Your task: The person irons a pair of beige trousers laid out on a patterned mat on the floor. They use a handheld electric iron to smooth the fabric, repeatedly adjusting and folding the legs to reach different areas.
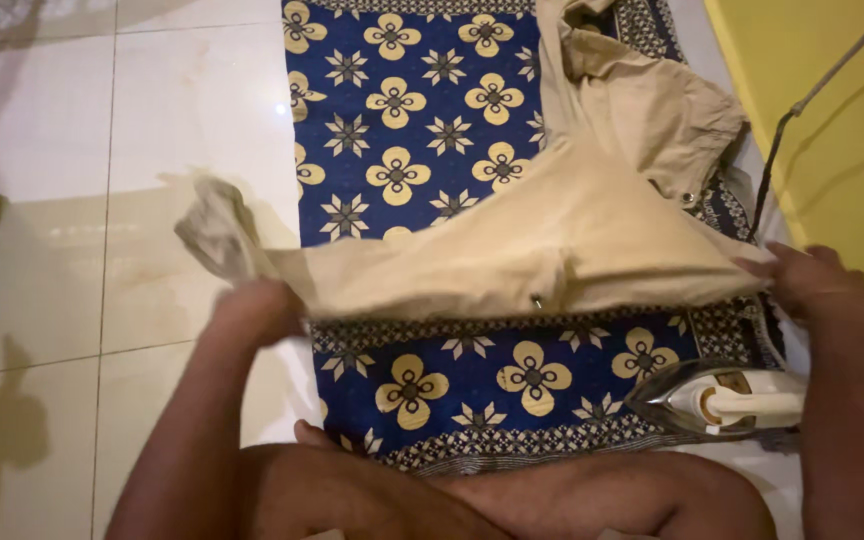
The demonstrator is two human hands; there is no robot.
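Note:
A beige garment, trousers or shorts by its waistband and snap, is stretched over a blue cloth with yellow flowers spread on the floor. My left hand grips the garment's left edge, where a pale pocket lining hangs out. At the right edge, my right hand clasps the waistband. Between the two hands the fabric is pulled taut and lifted slightly. My bare legs lie crossed at the bottom of the view.
A white and silver clothes iron rests on the blue cloth by my right forearm, its dark cord running up along a yellow wall. Glossy white floor tiles lie to the left.

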